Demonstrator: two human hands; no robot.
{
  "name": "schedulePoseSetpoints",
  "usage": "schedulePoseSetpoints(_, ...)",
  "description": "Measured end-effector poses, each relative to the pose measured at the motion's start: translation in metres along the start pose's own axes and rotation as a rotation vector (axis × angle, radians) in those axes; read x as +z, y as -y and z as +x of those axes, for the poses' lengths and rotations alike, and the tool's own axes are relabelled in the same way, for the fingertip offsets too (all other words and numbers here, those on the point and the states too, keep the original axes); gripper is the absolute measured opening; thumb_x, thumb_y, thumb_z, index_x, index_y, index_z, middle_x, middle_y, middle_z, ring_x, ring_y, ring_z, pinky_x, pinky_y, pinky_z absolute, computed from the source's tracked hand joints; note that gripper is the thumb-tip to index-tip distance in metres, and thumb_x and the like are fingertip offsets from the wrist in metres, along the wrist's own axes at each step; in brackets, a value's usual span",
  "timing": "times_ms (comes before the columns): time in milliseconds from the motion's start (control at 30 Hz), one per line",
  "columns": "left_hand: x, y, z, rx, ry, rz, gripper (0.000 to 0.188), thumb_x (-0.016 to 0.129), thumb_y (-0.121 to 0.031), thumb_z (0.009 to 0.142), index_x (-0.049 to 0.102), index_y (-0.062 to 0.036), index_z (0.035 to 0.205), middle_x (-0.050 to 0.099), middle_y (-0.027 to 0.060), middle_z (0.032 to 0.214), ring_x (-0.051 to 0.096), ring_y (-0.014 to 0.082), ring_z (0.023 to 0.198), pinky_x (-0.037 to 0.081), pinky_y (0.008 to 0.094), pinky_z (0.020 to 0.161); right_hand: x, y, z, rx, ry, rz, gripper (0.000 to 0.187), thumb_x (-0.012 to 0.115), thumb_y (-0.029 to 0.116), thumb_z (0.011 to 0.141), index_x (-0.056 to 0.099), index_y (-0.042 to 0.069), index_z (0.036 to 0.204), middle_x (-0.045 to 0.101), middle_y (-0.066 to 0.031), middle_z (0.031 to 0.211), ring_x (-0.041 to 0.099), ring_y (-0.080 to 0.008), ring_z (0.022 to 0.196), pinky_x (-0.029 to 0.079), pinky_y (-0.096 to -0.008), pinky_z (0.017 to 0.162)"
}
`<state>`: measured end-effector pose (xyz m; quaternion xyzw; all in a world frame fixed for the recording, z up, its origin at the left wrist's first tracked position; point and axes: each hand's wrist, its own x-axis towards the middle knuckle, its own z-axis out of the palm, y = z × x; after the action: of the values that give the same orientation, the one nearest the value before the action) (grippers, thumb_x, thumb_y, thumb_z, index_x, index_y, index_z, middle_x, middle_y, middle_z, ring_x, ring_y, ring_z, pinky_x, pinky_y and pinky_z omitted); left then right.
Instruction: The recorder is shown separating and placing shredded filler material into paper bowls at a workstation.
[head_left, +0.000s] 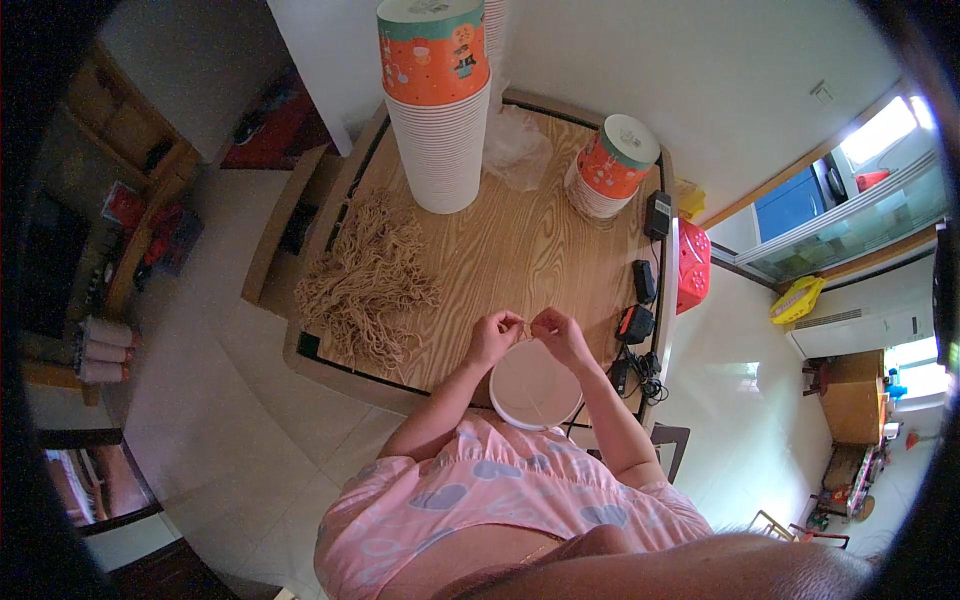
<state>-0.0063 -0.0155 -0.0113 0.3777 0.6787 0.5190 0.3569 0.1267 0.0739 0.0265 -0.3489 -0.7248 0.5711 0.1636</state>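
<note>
At the near edge of the table, my left hand (497, 338) and my right hand (562, 338) are close together, fingertips pinched. A short bit of tan cord (527, 330) shows between them. Just below, a white round paper bucket (535, 388) rests against my body, its round face toward me and its far rim under my hands. On the table to the left lies a loose heap of tan cords (370, 280). Behind it rises a tall stack of upside-down paper buckets (437, 140), white with an orange and green printed one on top.
A shorter bucket stack (612, 165) stands at the far right, with a crumpled clear plastic bag (520, 150) between the stacks. Black power adapters (643, 282) and tangled cables (650, 385) line the right edge. Beyond that edge is a red plastic basket (692, 265).
</note>
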Motion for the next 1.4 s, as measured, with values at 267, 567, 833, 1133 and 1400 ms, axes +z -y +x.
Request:
schedulePoseSetpoints(267,0.001,-0.017,-0.001,0.097,-0.148,-0.031,0.008,0.062,-0.010,0.073,0.060,-0.0040,0.076,0.061,0.0040,0.068,0.057,0.0117,0.060,0.045,0.0255,0.055,-0.003,0.000,0.003,0.089,0.050,0.041,0.011,0.057,0.007,0.078,0.057,-0.001,0.085,0.058,-0.0022,0.073,0.053,-0.0084,0.070,0.043,-0.0227,0.063)
schedulePoseSetpoints(567,0.004,-0.018,-0.001,0.058,-0.097,-0.138,0.011,0.062,-0.003,0.073,0.058,-0.0051,0.083,0.059,0.0010,0.075,0.054,0.0099,0.067,0.044,0.0242,0.064,-0.007,-0.014,0.009,0.056,0.131,-0.003,0.008,0.056,0.006,0.078,0.055,0.000,0.082,0.056,-0.0013,0.071,0.051,-0.0081,0.066,0.044,-0.0239,0.060)
schedulePoseSetpoints(833,-0.001,-0.004,-0.004,0.035,-0.053,-0.057,0.016,0.062,-0.004,0.071,0.060,-0.0048,0.087,0.061,0.0031,0.072,0.056,0.0105,0.063,0.046,0.0248,0.060,-0.005,0.011,0.006,0.203,-0.156,0.309,0.009,0.051,0.010,0.083,0.054,0.002,0.082,0.054,-0.0012,0.070,0.050,-0.0078,0.064,0.042,-0.0212,0.057)
schedulePoseSetpoints(1133,0.004,-0.008,0.010,0.016,-0.055,-0.202,0.017,0.062,-0.003,0.072,0.060,-0.0016,0.089,0.062,0.0040,0.075,0.058,0.0103,0.068,0.047,0.0235,0.062,-0.004,0.008,0.015,0.205,-0.044,0.190,0.013,0.057,0.015,0.080,0.059,0.002,0.081,0.056,0.0000,0.070,0.047,-0.0067,0.063,0.040,-0.0206,0.056)
schedulePoseSetpoints(1400,-0.001,-0.012,0.012,-0.157,0.054,-0.424,0.011,0.061,-0.009,0.075,0.060,-0.0054,0.086,0.059,-0.0016,0.074,0.049,0.0042,0.057,0.038,0.0186,0.048,-0.002,0.005,0.010,0.051,0.113,-0.233,0.013,0.059,0.014,0.078,0.060,0.001,0.079,0.059,-0.0029,0.068,0.052,-0.0080,0.068,0.043,-0.0250,0.061)
